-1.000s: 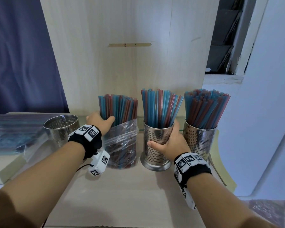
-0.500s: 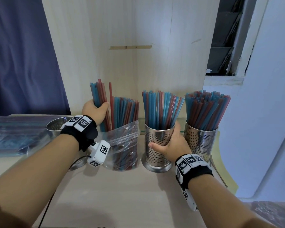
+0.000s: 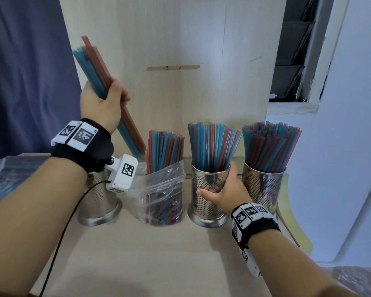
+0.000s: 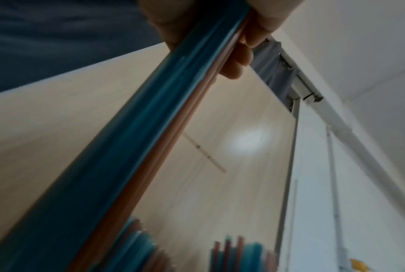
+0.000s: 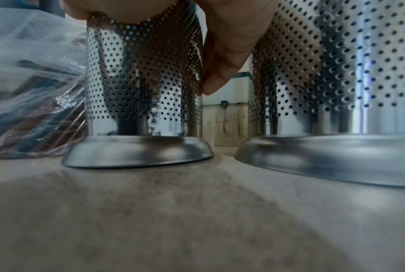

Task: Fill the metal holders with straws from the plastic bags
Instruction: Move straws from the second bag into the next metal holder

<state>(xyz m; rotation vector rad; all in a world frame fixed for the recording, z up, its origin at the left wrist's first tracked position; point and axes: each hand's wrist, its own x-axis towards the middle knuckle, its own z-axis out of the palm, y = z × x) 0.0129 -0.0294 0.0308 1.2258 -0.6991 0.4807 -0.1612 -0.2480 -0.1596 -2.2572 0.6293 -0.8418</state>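
My left hand grips a bundle of blue and red straws, lifted clear above the open plastic bag and tilted top-left. In the left wrist view the bundle of straws runs diagonally under my curled fingers. The bag stands upright with more straws in it. My right hand holds the middle metal holder, which is full of straws. In the right wrist view my fingers wrap that holder. A third full holder stands at the right. Another holder stands at the left, mostly behind my left wrist.
Flat bags of straws lie stacked at the far left. A wooden panel rises right behind the holders. A dark curtain hangs at the left, and a white wall closes the right side. A black cable trails from my left wrist.
My left hand has pulled the bundle of straws up out of the bag and raised it high, tilting it left. My right hand has stayed on the middle holder.
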